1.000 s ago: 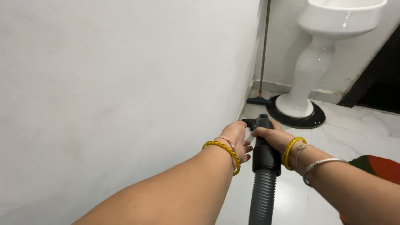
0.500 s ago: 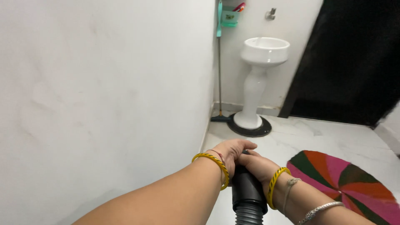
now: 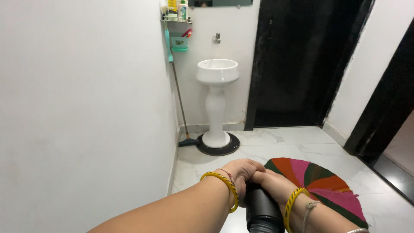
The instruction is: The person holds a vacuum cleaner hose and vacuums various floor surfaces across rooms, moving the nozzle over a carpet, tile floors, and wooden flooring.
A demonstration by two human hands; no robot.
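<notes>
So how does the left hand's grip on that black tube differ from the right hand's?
The left hand lies over the top end of the black tube, fingers curled across it; the right hand wraps the tube from the right side, just below. The left wrist wears a yellow bangle and a thin thread; the right wrist has a yellow bangle plus a knotted string. Both hands are closed on the tube and touch each other.

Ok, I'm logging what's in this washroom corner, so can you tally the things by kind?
Hands, both gripping the tube: 2, left hand, right hand
Black plastic vacuum tube: 1
Yellow bangles: 2
White ceramic pedestal basin: 1
Long-handled floor wiper: 1
Round multicoloured mat: 1
Total: 8
</notes>
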